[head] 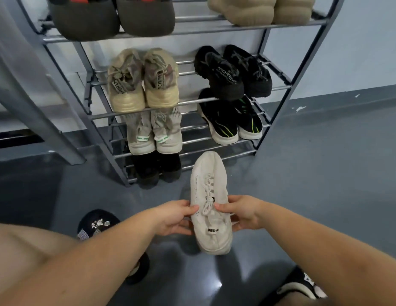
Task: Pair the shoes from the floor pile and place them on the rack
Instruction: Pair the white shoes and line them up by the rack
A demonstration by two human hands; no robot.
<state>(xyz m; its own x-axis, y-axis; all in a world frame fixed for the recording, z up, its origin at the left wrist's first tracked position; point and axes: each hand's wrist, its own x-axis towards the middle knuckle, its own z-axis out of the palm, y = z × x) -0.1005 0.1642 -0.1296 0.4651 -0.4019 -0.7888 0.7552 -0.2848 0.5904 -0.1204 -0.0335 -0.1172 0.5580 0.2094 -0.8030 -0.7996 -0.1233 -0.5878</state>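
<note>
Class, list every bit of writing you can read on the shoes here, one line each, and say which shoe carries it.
"NED", start cut off: heel tab of the white sneaker held in both hands.
"SCAPR", partly legible: heel strap of the beige pair.
"FOREN", partly legible: heel strap of the black pair.
Small side print on the white sneaker: too blurred.

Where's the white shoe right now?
The white shoe is centre frame, held above the floor by the left hand and right hand, just before the rack.
</note>
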